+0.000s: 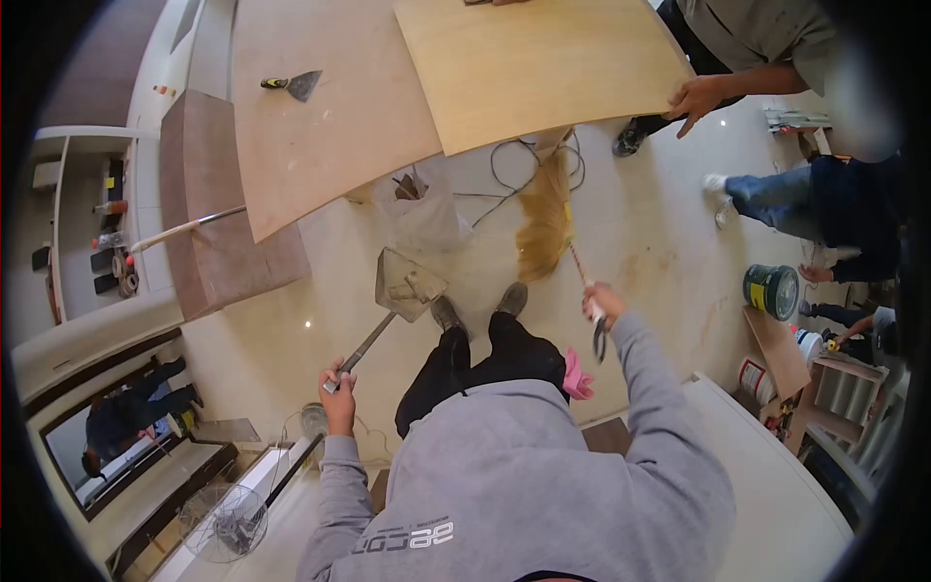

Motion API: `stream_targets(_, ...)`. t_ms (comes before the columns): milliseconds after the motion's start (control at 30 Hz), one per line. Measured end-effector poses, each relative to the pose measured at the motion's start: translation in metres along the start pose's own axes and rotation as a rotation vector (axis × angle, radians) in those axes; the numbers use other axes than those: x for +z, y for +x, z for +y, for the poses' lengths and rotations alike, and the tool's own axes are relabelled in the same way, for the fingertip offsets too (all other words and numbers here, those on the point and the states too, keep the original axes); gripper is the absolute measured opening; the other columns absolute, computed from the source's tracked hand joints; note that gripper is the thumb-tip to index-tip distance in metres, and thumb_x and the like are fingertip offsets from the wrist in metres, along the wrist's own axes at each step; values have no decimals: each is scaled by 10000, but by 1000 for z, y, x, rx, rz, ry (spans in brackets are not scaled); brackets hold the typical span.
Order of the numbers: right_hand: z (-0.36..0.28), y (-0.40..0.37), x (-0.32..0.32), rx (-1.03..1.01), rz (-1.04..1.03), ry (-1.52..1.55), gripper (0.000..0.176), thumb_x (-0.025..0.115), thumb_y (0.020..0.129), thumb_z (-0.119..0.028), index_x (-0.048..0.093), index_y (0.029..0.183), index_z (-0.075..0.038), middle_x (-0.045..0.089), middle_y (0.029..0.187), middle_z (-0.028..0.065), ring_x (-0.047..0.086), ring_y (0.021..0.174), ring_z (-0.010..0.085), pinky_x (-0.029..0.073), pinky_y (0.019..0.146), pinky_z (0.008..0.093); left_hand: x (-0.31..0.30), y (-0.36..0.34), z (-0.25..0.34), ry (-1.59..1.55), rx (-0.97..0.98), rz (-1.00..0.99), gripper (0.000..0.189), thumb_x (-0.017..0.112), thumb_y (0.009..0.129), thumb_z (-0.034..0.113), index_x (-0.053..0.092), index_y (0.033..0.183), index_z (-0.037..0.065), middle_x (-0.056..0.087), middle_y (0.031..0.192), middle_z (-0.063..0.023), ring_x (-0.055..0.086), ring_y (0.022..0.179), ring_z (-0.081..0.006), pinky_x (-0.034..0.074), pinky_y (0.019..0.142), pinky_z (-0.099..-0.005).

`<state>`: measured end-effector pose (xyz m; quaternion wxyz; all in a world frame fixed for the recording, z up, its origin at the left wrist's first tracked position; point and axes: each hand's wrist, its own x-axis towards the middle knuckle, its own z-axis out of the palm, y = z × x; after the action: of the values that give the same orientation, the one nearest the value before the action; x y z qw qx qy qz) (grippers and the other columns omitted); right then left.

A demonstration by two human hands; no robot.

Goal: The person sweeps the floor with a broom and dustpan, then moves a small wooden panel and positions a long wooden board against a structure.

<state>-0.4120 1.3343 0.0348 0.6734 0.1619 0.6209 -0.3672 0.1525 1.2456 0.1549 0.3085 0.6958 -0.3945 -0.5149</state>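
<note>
My left hand [337,399] is closed around the handle of a long-handled dustpan [393,291], whose pan rests near my feet with some debris [419,285] in it. In my right hand [605,305] is the handle of a soft broom [545,225]. Its yellowish bristles fan out on the floor, to the right of a whitish plastic bag [422,218] with scraps poking out. The pan lies just below this bag. A gap of floor separates the bristles from the pan.
Ahead stands a board-topped table [330,116] with a putty knife [294,84] on it. Another person's hand [700,97] grips a yellowish panel [543,68]. A cable [497,184] coils behind the broom. A dark green bucket [771,290] stands at right, with other people nearby.
</note>
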Motion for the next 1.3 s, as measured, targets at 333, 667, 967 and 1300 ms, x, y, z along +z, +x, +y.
stream_targets(333, 30, -5, 46, 244, -382, 295, 79, 501, 842, -37, 424, 827, -36, 461, 612, 43, 450, 436, 106, 397, 357, 214, -18, 15, -13, -76, 15, 129, 228, 459, 861, -79, 335, 894, 109, 487, 1246, -116, 514, 1069, -213, 524, 832, -349)
stream_targets(667, -68, 106, 4, 177, -204, 312, 97, 451, 864, -40, 368, 814, -39, 407, 559, 30, 417, 417, 121, 370, 339, 227, -60, 25, -5, -196, 52, 200, 275, 455, 844, -94, 339, 896, 150, 489, 1218, -122, 531, 1007, -213, 542, 753, -305)
stream_targets(967, -30, 0, 106, -176, 137, -84, 322, 455, 780, 39, 324, 1059, -56, 447, 594, 105, 489, 395, 213, 434, 333, 371, -113, 87, -11, -175, -66, 195, 247, 466, 872, -65, 304, 925, 113, 465, 1281, -141, 520, 1077, -239, 530, 856, -378)
stream_targets(1300, -8, -71, 185, 80, -187, 511, 157, 496, 826, -4, 389, 937, -35, 487, 678, 81, 475, 452, 118, 434, 364, 242, -139, 156, 14, -34, -85, 71, 241, 475, 877, -64, 324, 878, 124, 483, 1268, -146, 561, 986, -215, 536, 792, -310)
